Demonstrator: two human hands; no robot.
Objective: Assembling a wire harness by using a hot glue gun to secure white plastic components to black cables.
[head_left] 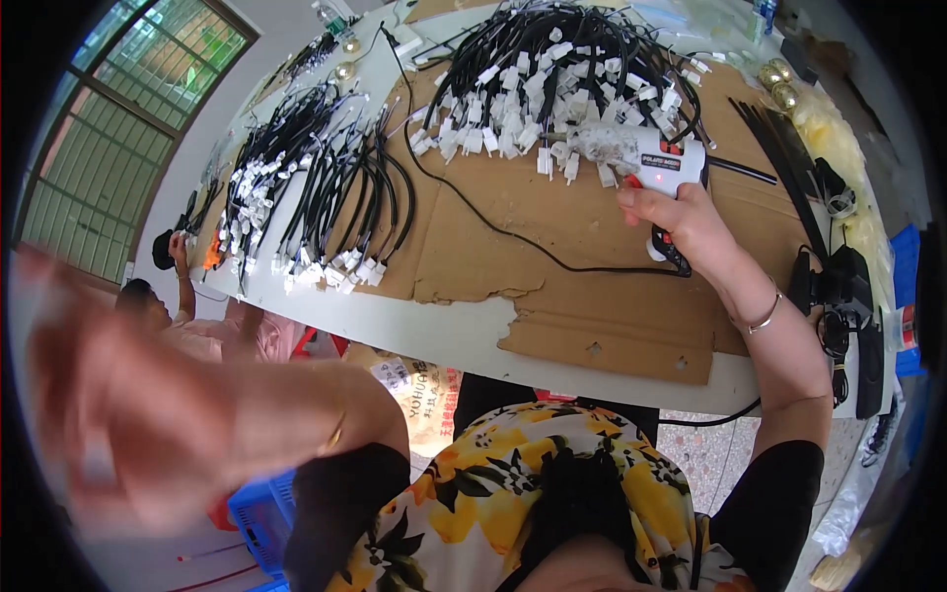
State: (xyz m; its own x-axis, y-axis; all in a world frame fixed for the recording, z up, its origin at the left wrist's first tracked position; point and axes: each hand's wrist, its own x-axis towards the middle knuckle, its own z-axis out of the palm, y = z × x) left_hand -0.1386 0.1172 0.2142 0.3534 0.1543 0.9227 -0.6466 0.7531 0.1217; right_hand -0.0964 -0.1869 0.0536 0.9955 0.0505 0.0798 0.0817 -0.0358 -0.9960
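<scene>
A white glue gun with a red trigger sits in my right hand, whose fingers wrap round its handle. Its nozzle, smeared with residue, points left at the near edge of a large pile of black cables with white plug connectors. A black glue stick sticks out of its back end. My left hand is raised at the far left, close to the camera and away from the table. Motion smears its fingers, so whether it holds anything is unclear.
Cardboard covers part of the white table. A black cord crosses it. More cable bundles lie left. Black strips and adapters line the right side. A person in pink sits beyond the left edge, near a blue crate.
</scene>
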